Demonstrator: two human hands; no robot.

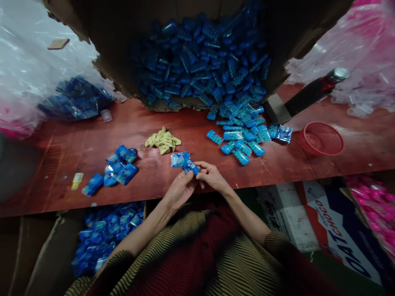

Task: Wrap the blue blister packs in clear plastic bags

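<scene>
My left hand (180,190) and my right hand (211,176) meet at the near edge of the red table (191,123). Both pinch a small blue item in a clear plastic packet (185,161), held just above the table edge. A spill of unwrapped blue items (243,135) lies to the right of my hands. A small cluster of wrapped blue packets (115,168) lies to the left.
A torn cardboard box (203,57) full of blue items sits tipped at the table's back. A yellow cloth (163,140), a red basket (321,139) and a dark bottle (311,90) lie around. A carton of wrapped packets (105,234) stands below left; pink items (375,205) right.
</scene>
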